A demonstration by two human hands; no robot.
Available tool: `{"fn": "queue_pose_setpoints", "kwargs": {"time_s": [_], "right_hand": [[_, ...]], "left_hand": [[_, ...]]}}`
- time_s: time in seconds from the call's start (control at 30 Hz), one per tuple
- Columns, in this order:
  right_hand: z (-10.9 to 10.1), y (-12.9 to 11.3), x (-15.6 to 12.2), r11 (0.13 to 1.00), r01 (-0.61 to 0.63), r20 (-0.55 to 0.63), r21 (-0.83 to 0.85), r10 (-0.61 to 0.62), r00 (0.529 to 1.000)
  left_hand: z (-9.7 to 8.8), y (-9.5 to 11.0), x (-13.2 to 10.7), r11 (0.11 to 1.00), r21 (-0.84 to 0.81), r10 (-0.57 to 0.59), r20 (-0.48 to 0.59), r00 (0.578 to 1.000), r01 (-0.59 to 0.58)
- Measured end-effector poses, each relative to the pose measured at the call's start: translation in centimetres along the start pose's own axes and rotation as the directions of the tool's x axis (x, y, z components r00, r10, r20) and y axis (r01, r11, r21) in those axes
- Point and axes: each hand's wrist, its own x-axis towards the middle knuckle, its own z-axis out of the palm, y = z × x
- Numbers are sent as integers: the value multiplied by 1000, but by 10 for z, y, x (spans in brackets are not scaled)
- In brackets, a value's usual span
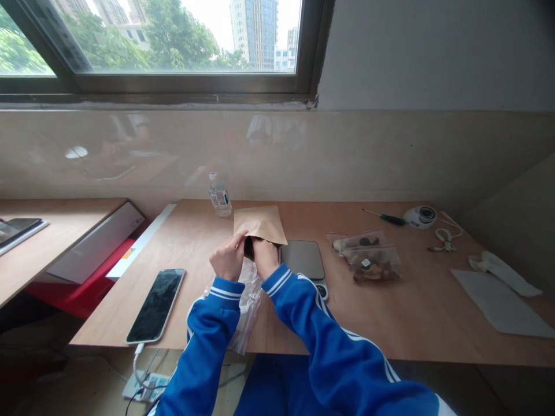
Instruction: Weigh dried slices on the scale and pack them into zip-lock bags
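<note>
A brown paper bag point(260, 222) lies on the table with its opening toward me. My left hand point(228, 259) pinches the left edge of its mouth. Into the opening reaches my right hand point(265, 258); its fingers are hidden inside the bag, so I cannot see what they touch. Beneath my forearms is a clear plastic bag point(248, 300), partly covered by the left sleeve. A flat kitchen scale point(303, 259) with a grey top sits just right of my right hand.
Zip bags with brown dried pieces point(368, 260) lie to the right. Farther off are a screwdriver point(392, 219), a white dome camera point(420, 216) and a white sheet point(498, 303). A water bottle point(219, 196) stands behind; a charging phone point(156, 306) lies near the left front edge.
</note>
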Motion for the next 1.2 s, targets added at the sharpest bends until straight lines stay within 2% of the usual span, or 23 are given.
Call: {"fn": "queue_pose_setpoints", "kwargs": {"time_s": [0.07, 0.13, 0.2, 0.3, 0.37, 0.43, 0.53, 0.6, 0.63, 0.7, 0.77, 0.83, 0.97, 1.2], "right_hand": [[-8, -2, -16, 996, -82, -20, -32, 81, 997], [-13, -2, -28, 995, -97, -56, -23, 96, 994], [-16, 1, -35, 996, -74, -104, 55, 79, 991], [-18, 6, -41, 965, -26, -192, 260, 79, 978], [-23, 11, -49, 905, 40, -258, 424, 78, 963], [-31, 18, -63, 807, 89, -281, 584, 97, 955], [-45, 37, -93, 642, 42, -227, 766, 209, 951], [-50, 57, -108, 585, 5, -227, 811, 307, 924], [-51, 67, -111, 599, -7, -251, 800, 346, 904], [-48, 85, -111, 710, -26, -338, 704, 366, 867], [-41, 99, -102, 846, -50, -426, 531, 317, 848], [-32, 107, -91, 924, -76, -467, 375, 259, 845], [-13, 112, -82, 955, -96, -428, 281, 214, 878], [3, 108, -99, 953, -81, -296, 292, 171, 940]], "left_hand": [[-2, 0, 1, 1000, -7, 12, -10, 1000, -12], [-3, 0, 2, 1000, -6, 25, -32, 999, -25], [-3, -1, 3, 999, -5, 47, -59, 997, -47], [-1, -1, 4, 996, -11, 87, -93, 992, -89], [0, -2, 5, 994, -19, 104, -106, 989, -107], [0, -3, 8, 994, -21, 106, -123, 987, -110], [-1, -5, 14, 994, -28, 105, -148, 983, -110], [-3, -5, 18, 993, -38, 105, -155, 982, -113], [-3, -4, 20, 993, -41, 106, -159, 981, -114], [-4, -2, 23, 993, -40, 106, -177, 979, -114], [-5, 0, 24, 993, -38, 105, -190, 976, -114], [-5, 2, 24, 993, -35, 107, -186, 977, -115], [-6, 1, 24, 992, -35, 115, -174, 978, -123], [-6, -2, 22, 992, -30, 116, -161, 980, -122]]}}
